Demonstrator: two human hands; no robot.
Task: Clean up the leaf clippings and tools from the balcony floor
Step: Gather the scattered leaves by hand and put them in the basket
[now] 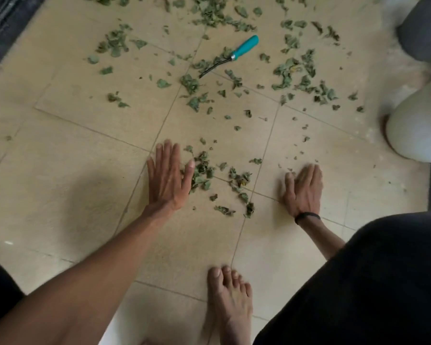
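Beige floor tiles [80,170] are strewn with green leaf bits [202,171] around a teal-handled hand rake [230,56]. Left hand [168,178] and right hand [304,189] lie flat, fingers straight, flanking a small heap.

At twelve o'clock the leaf clippings [209,13] run off the top edge, so you cannot see how far the scatter goes, and the prongs of the teal-handled hand rake [230,56] are partly buried under leaves and too thin to count. At three o'clock a pale rounded pot [418,125] and a dark grey object [423,28] above it are both cut by the right edge and blurred, and at ten o'clock a dark mat [3,28] is smeared and cropped. Your left hand [168,175] covers part of the small pile beside it, your right hand [304,188] hides whatever lies under its palm, and your bare foot [230,302] is cut off at six o'clock.
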